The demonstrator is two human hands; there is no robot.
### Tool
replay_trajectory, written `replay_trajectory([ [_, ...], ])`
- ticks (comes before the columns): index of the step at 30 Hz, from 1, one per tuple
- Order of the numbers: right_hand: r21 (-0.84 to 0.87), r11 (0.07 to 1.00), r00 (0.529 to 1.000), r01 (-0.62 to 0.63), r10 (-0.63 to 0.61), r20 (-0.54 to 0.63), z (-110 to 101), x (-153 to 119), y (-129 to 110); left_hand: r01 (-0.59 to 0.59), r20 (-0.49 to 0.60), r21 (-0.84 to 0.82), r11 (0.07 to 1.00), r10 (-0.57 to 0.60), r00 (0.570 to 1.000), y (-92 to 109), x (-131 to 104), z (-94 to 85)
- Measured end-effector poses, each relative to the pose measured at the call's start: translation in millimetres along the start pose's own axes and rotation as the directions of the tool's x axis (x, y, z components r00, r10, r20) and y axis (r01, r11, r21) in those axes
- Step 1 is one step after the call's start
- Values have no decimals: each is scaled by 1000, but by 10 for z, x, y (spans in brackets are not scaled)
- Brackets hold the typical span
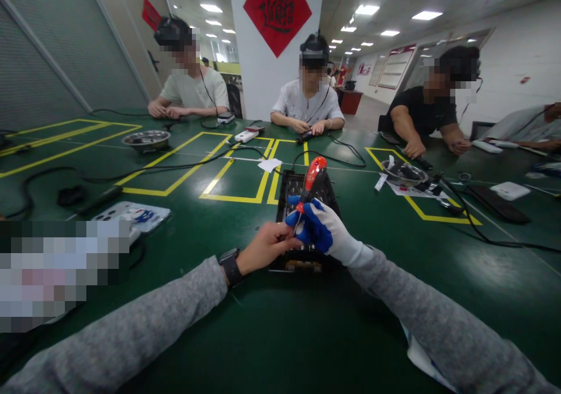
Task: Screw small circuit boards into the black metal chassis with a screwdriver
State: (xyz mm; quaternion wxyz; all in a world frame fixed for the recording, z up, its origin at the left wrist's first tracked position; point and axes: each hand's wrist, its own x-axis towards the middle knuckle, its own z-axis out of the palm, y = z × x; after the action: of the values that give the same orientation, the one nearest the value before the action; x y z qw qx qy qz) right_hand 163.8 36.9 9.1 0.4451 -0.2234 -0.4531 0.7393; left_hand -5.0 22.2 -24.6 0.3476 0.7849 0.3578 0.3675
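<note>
A screwdriver (pixel 314 176) with a red and black handle stands nearly upright, its handle end leaning slightly right. My right hand (pixel 326 227), in a white glove with blue-coated fingers, is closed round it below the handle. Bare and wearing a dark watch, my left hand (pixel 269 245) pinches at the lower end of the shaft. Its fingertips hide the screwdriver's tip; whether a small part is there too, I cannot tell. Below both hands lies a black open case (pixel 284 192) with parts inside, partly covered by my hands.
The green table (pixel 210 300) carries yellow tape outlines. A metal bowl (pixel 146 140) stands at left, another bowl (pixel 403 172) with tools at right. Black cables (pixel 197 161) cross the table. A white-blue package (pixel 135 215) lies left. Several people sit opposite, one person (pixel 309 102) directly ahead.
</note>
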Motion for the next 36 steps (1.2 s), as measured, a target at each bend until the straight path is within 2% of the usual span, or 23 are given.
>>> replay_trajectory([
  [4, -39, 998, 999, -53, 53, 11, 4, -6, -27, 31, 18, 1, 1000, -31, 999, 20, -5, -6],
  [11, -144, 989, 1000, 18, -19, -6, 46, -29, 16, 5, 21, -13, 1000, -4, 1000, 18, 5, 5],
  [14, -124, 992, 1000, -3, 1, -16, 35, -26, 17, 9, 16, 3, 1000, -9, 1000, 20, 2, 5],
  [18, -43, 997, 997, -67, 68, 29, -1, -22, -7, 18, 15, 3, 1000, -18, 1000, 26, -7, 1],
  [22, -71, 996, 998, -57, 60, 32, -4, -25, -8, 21, 22, -11, 1000, -21, 1000, 22, -5, 5],
  [28, -113, 993, 1000, 19, -19, 2, 35, -13, 24, 13, 19, -8, 1000, -13, 1000, 18, -3, 2],
  [31, -79, 997, 1000, -19, 17, -21, 22, -9, 7, 36, 22, -26, 999, -35, 999, 25, -9, -3],
  [36, -32, 997, 997, -68, 69, 29, -10, -20, -20, 43, 20, -37, 998, -42, 999, 27, -9, 2],
])
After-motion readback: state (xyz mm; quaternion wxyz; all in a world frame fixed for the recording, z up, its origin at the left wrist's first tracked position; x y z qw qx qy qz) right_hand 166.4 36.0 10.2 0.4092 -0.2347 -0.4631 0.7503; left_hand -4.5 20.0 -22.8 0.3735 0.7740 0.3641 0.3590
